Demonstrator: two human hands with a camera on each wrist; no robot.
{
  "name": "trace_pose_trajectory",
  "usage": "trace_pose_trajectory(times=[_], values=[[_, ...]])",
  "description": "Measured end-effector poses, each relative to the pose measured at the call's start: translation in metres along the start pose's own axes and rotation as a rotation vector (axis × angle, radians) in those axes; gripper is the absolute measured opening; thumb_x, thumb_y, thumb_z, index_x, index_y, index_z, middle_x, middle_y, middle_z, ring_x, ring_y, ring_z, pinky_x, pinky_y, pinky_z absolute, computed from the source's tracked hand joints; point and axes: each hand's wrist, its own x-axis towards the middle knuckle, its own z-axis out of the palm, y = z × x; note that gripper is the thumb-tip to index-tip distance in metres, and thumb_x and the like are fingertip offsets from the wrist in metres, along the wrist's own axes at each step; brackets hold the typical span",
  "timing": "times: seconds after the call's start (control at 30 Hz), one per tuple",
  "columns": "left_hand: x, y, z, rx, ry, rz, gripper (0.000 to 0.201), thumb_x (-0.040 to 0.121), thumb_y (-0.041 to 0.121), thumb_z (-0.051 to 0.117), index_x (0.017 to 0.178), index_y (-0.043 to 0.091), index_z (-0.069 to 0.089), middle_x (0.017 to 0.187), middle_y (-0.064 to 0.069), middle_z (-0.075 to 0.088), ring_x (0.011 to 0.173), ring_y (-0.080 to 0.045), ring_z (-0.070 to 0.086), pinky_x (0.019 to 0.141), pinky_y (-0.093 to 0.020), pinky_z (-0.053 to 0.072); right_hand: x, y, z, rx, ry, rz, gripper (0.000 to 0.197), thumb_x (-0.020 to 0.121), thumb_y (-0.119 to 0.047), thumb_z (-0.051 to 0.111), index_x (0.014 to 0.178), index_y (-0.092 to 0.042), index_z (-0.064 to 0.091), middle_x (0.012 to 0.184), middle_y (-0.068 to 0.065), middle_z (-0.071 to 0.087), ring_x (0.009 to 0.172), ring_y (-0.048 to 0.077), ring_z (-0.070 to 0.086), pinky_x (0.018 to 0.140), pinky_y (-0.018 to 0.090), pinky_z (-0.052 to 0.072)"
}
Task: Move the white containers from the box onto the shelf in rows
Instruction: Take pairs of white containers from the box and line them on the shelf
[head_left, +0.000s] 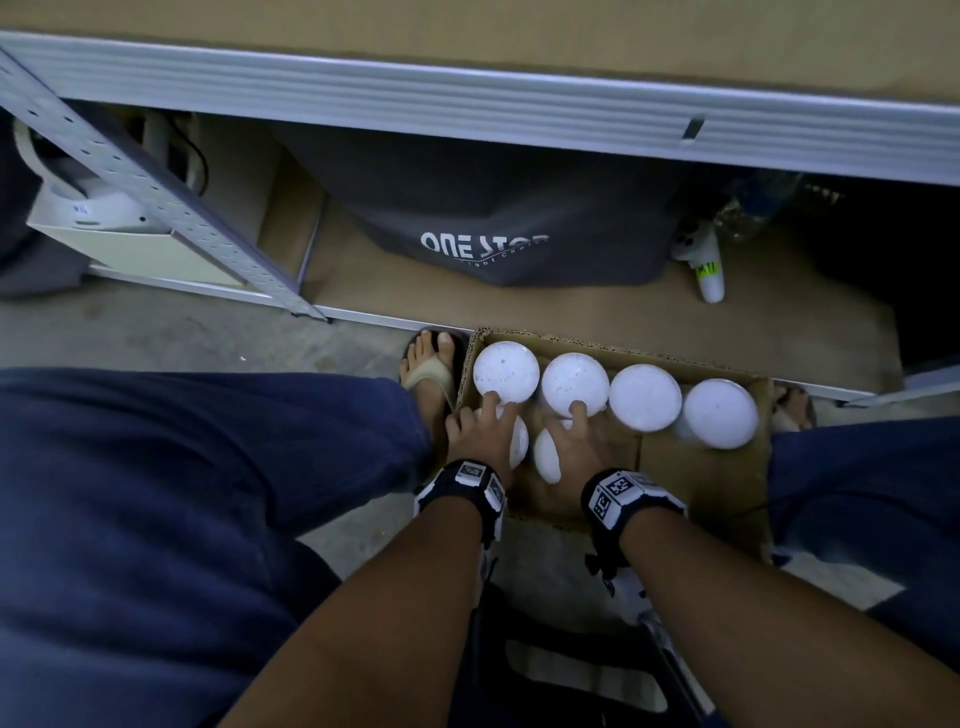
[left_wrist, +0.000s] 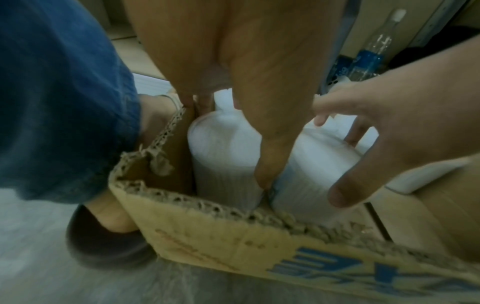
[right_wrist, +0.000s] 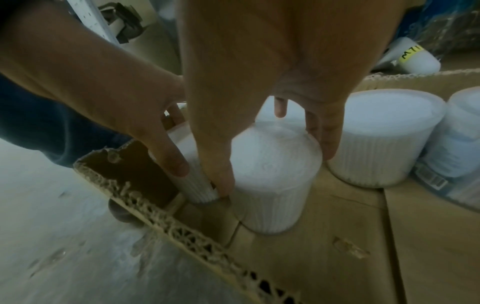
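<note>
An open cardboard box (head_left: 701, 478) stands on the floor between my feet, with several white ribbed containers upright in it. Four lids line its far side, among them one container (head_left: 644, 397). My left hand (head_left: 483, 431) reaches down over the front-left container (left_wrist: 223, 156), thumb on one side and fingers against the box wall. Beside it, my right hand (head_left: 576, 441) wraps the neighbouring container (right_wrist: 272, 174), thumb left and fingers right. Both containers stand on the box floor. The brown shelf board (head_left: 467, 31) with its grey rail runs across the top.
On the lower shelf sit a grey bag (head_left: 493, 218) printed ONE STOP and a white bottle (head_left: 709, 270) with a yellow label. A slanted perforated upright (head_left: 156, 187) stands at left. My sandalled foot (head_left: 431, 369) touches the box's left wall; blue-trousered legs flank it.
</note>
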Motion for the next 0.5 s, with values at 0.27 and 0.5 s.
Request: trace_pose_trajectory(times=[0.27, 0.5], values=[[-0.006, 0.005, -0.03, -0.188, -0.077, -0.048, 0.08, 0.062, 0.043, 0.076, 0.128, 0.032, 0.032, 0.135, -0.008, 0.031, 0.125, -0.037, 0.038, 0.099, -0.053, 0.037, -0.012, 0.008, -0.026, 0.044, -0.013, 0.039, 0.083, 0.058, -0.063, 0.065, 0.129, -0.04, 0.029, 0.135, 0.005, 0.024, 0.116, 0.036, 0.045, 0.098, 0.053, 0.043], [-0.031, 0.017, -0.1, -0.164, -0.085, 0.025, 0.089, 0.065, 0.042, 0.078, 0.138, 0.032, 0.028, 0.148, -0.005, 0.018, 0.142, -0.037, 0.014, 0.111, -0.049, 0.027, -0.037, 0.011, -0.084, 0.067, -0.068, 0.03, 0.083, 0.067, -0.042, 0.074, 0.136, -0.036, 0.028, 0.148, 0.006, 0.015, 0.132, 0.037, 0.029, 0.103, 0.05, 0.038]])
